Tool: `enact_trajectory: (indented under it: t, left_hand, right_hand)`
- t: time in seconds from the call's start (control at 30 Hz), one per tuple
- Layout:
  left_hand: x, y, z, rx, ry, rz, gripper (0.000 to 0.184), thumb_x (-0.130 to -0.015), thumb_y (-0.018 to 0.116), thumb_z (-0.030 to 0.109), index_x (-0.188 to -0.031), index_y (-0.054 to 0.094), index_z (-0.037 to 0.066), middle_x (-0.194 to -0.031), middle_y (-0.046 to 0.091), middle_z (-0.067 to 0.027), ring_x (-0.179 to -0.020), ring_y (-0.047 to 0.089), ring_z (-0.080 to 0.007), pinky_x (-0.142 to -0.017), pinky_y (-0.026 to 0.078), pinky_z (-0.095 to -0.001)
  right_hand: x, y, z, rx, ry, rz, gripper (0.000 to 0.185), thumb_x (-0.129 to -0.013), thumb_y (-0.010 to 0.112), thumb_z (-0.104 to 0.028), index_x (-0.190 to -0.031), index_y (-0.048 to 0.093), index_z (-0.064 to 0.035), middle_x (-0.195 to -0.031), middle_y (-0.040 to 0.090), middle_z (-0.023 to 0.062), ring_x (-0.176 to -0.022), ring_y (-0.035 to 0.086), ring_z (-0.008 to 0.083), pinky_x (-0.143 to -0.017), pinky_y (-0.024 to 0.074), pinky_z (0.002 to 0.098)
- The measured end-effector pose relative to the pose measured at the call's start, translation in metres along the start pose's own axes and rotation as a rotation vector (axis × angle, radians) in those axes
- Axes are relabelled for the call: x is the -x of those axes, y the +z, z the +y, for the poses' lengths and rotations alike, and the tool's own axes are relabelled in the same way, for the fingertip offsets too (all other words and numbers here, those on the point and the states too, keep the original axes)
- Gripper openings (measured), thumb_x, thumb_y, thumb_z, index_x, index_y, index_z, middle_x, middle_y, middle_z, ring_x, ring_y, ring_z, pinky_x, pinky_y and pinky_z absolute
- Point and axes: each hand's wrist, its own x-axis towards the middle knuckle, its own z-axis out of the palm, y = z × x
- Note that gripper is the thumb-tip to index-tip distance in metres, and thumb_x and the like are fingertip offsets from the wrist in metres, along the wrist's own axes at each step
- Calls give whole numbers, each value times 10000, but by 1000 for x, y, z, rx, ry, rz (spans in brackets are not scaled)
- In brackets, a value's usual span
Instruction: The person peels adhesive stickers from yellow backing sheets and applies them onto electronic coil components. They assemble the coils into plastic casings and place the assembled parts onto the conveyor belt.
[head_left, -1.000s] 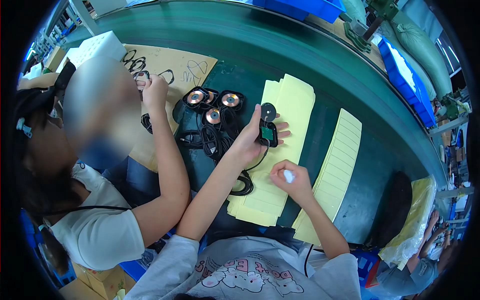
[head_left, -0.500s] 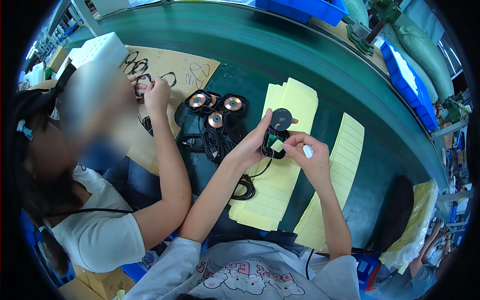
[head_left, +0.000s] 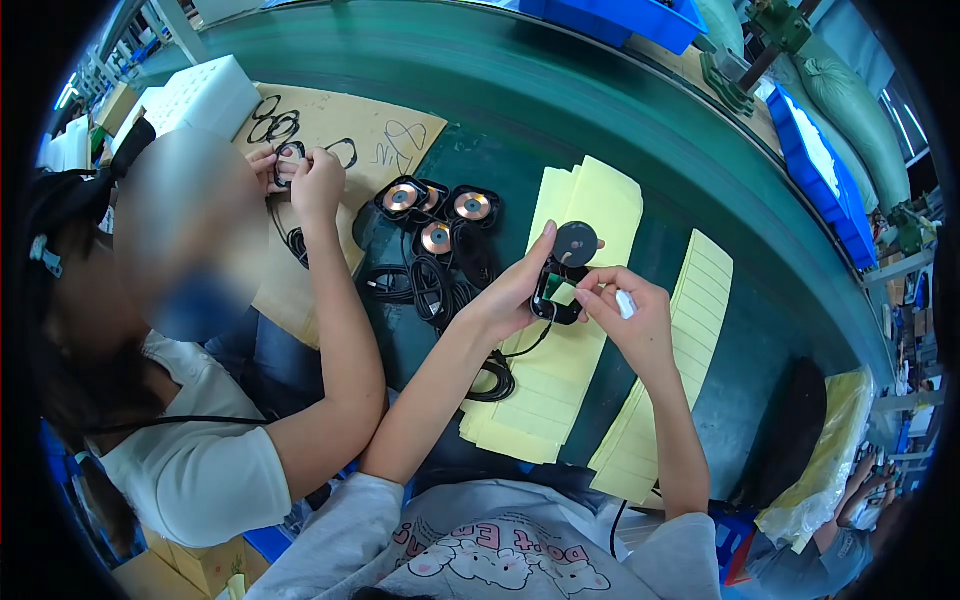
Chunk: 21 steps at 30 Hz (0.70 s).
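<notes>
My left hand (head_left: 512,298) is closed around an open black charger housing (head_left: 566,314), with a green circuit board partly showing inside. A round dark disc (head_left: 575,244) stands above the housing, held at its edge by the same hand. My right hand (head_left: 640,318) pinches a small pale yellow sticker (head_left: 562,294) over the board. A white object (head_left: 626,304) is tucked among the right fingers; its kind is unclear. From the housing a black cable (head_left: 492,380) runs down to a coil on the yellow sheets (head_left: 530,405).
Left of my hands lie several black housings with copper coils (head_left: 436,238) and bundled cables (head_left: 430,300). Another strip of yellow sheets (head_left: 690,320) is on the right. A co-worker's hands (head_left: 318,180) hold a black ring above brown cardboard (head_left: 385,130). Blue bins (head_left: 820,170) stand beyond the belt.
The view has shifted slightly. Both hands remain at the housing, the right fingertips still at the yellow sticker. The disc appears slightly more to the right in the picture.
</notes>
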Motion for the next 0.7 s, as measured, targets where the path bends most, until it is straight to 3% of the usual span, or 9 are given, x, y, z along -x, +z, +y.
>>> enact_trajectory:
  t: [0.1,0.23,0.33,0.43,0.53,0.63,0.7]
  left_hand:
    - [-1,-2,-2,-4,5,-3,622,-941,244,573,-1259,501,104,-1061,589,-51,-926,577,-129,-755,495,-289]
    - [-3,-3,-6,-2,24,-7,628,-962,189,530,-1258,490,66,-1056,607,-68,-940,593,-141,-770,507,-272]
    - [-1,2,-5,-23,-8,46,630,-960,192,533,-1252,495,65,-1051,604,-71,-962,582,-146,-802,494,-287]
    - [-3,4,-5,-27,-6,104,636,-957,190,539,-1253,491,63,-1065,597,-84,-993,570,-157,-851,473,-309]
    - [-2,4,-7,26,33,45,646,-953,179,546,-1277,456,61,-1120,585,-118,-1033,562,-181,-898,454,-333]
    - [-5,0,-8,78,91,-48,670,-943,161,561,-1302,397,47,-1200,549,-180,-1079,551,-235,-934,438,-362]
    - [-6,1,-8,98,98,-18,670,-942,161,563,-1277,409,39,-1174,560,-174,-1057,557,-244,-931,438,-363]
  right_hand:
    - [0,2,1,40,-8,7,108,-776,661,-44,-864,636,13,-515,396,-24,-567,541,61,-578,463,218]
    - [-1,2,1,60,12,15,106,-769,672,-62,-859,645,-12,-521,426,-15,-562,556,63,-562,459,218]
    - [1,7,6,400,-118,111,115,-750,695,-99,-849,656,-54,-596,526,-1,-560,573,76,-523,453,227]
    - [7,19,0,604,-348,344,125,-729,712,-134,-835,659,-93,-713,604,1,-560,583,103,-480,436,246]
    - [8,19,1,695,-444,323,127,-726,713,-140,-833,656,-104,-769,627,4,-530,580,133,-458,427,260]
    - [13,20,5,717,-568,299,128,-719,715,-144,-828,653,-118,-730,613,0,-501,570,151,-450,419,263]
    - [15,20,2,762,-554,265,131,-713,717,-145,-825,653,-127,-702,597,0,-486,563,153,-443,414,266]
